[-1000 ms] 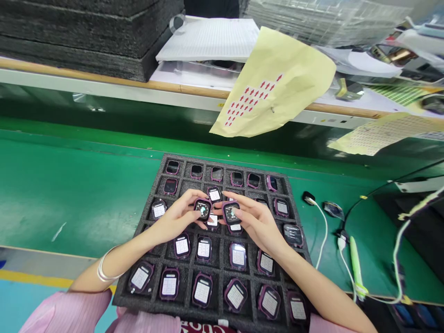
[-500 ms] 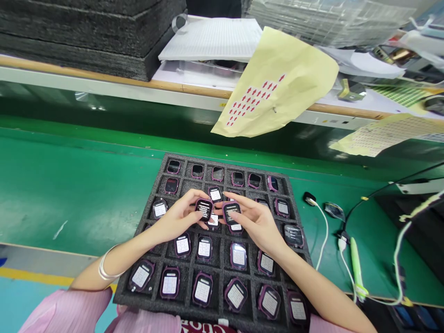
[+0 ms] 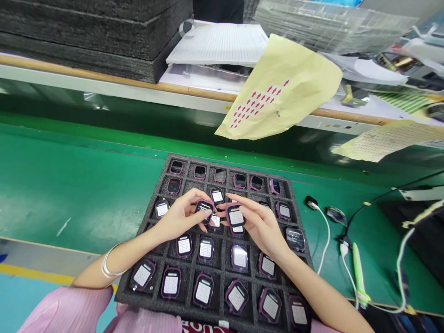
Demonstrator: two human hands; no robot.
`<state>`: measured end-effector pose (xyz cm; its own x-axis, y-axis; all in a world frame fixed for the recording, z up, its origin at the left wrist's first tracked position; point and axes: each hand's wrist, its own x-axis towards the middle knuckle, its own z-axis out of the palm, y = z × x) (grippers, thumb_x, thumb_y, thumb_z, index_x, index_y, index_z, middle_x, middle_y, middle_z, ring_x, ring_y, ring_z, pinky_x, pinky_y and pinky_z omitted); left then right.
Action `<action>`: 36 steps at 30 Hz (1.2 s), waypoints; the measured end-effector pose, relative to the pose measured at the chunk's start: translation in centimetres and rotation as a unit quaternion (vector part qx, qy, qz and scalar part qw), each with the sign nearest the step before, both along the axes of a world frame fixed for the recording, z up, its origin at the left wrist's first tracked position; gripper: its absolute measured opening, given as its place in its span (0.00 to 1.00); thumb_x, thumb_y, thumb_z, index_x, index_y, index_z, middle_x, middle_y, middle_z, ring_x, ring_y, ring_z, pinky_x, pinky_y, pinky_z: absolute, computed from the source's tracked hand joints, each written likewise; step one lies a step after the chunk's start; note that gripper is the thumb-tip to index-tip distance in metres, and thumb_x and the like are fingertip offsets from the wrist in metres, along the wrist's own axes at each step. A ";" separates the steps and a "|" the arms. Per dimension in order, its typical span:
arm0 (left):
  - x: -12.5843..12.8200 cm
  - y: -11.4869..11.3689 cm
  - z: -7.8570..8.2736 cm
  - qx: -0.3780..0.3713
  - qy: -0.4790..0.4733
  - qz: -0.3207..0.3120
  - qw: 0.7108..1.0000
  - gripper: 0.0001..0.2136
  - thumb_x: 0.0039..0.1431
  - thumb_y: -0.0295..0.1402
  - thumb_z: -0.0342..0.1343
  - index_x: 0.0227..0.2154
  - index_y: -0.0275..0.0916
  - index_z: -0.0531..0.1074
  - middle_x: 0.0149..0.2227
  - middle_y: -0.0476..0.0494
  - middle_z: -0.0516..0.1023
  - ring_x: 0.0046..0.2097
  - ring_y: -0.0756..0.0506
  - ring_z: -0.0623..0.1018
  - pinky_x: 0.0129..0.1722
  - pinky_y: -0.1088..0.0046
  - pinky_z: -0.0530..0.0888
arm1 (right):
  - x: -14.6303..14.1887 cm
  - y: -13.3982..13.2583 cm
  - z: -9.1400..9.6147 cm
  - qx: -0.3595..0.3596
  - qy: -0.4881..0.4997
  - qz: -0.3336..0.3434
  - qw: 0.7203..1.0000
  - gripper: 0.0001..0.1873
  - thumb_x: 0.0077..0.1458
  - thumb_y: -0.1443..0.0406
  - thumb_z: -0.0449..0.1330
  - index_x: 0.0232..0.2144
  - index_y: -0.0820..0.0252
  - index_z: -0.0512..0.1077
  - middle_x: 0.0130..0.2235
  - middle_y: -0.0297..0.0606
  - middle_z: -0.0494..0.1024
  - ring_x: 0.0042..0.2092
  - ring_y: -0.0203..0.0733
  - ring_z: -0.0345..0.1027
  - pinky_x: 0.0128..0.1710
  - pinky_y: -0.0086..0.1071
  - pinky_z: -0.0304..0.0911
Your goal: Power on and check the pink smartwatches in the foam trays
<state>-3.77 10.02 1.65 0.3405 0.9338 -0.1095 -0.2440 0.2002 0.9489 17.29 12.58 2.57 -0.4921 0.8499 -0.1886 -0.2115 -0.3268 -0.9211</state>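
My left hand (image 3: 190, 213) is closed on a purple-framed smartwatch body (image 3: 204, 208) whose dark screen carries white text; the thumb lies over its face. Close by on the right, my right hand (image 3: 255, 219) grips a second purple smartwatch body (image 3: 235, 214), its screen lit with a white table. Both are held just above a black foam tray (image 3: 219, 291). Several more purple watch bodies sit in the tray's compartments, such as a lit one (image 3: 203, 290) in the front row and a dark-screened one (image 3: 199, 172) in the back row.
The tray lies on a green bench (image 3: 69, 185). White cables (image 3: 325, 240) and a light-green pen-like tool (image 3: 359, 268) lie to the right. Above, a shelf (image 3: 114, 95) bears stacked black foam (image 3: 86, 37) and papers; a yellow arrow-sticker sheet (image 3: 277, 92) hangs over its edge.
The right-hand watch's screen has switched from dark with text to a white table. My left thumb has slid further across its watch's face. The whole view has shifted slightly.
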 end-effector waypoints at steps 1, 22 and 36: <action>0.0 0.0 0.0 -0.001 -0.001 0.002 1.000 0.09 0.57 0.30 0.56 0.40 0.38 0.64 0.39 0.46 0.70 0.34 0.48 0.77 0.27 0.75 0.78 | 0.0 0.0 -0.1 0.000 -0.002 -0.001 1.000 0.16 0.59 0.62 0.59 0.49 0.55 0.72 0.47 0.44 0.78 0.45 0.51 0.74 0.44 0.41 0.69; -2.5 -1.1 -0.5 0.178 0.331 -0.040 0.926 0.20 0.53 0.25 0.55 0.49 0.42 0.61 0.44 0.43 0.71 0.42 0.43 0.74 0.42 0.62 0.73 | -4.1 5.7 -2.9 0.482 -0.378 0.099 0.784 0.20 0.50 0.63 0.65 0.45 0.58 0.69 0.43 0.43 0.71 0.46 0.51 0.66 0.46 0.45 0.64; -6.1 1.6 -2.6 0.217 0.611 0.110 0.754 0.11 0.61 0.37 0.52 0.37 0.33 0.68 0.40 0.32 0.71 0.45 0.33 0.69 0.44 0.55 0.65 | -11.9 11.9 -3.0 0.516 -0.396 0.175 0.739 0.11 0.63 0.65 0.54 0.44 0.60 0.73 0.44 0.43 0.76 0.47 0.47 0.65 0.51 0.40 0.56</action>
